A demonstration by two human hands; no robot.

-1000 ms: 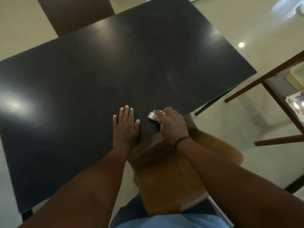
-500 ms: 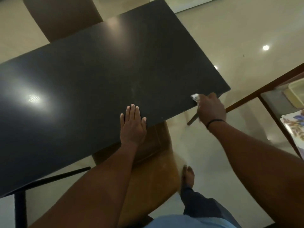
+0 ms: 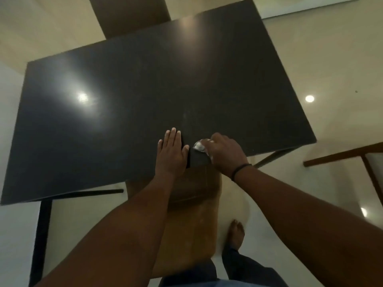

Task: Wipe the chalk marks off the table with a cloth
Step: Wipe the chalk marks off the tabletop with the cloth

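A black table point(image 3: 124, 104) fills the upper part of the view. My left hand point(image 3: 171, 153) lies flat on its near edge with the fingers straight. Just to the right, my right hand point(image 3: 224, 155) grips a small white cloth point(image 3: 199, 146) and presses it onto the tabletop at the near edge. Only a bunched bit of the cloth shows past my fingers. A faint pale chalk smear point(image 3: 186, 119) remains on the surface just beyond my hands.
A brown wooden chair point(image 3: 192, 214) stands tucked under the near edge between my arms. Another chair point(image 3: 128, 13) is at the far side. A wooden frame point(image 3: 339, 156) stands at the right. My bare foot point(image 3: 236, 233) is on the tiled floor.
My right hand has swept the cloth from the table's right corner back left along the near edge, stopping next to my left hand. The left hand stayed flat in place.
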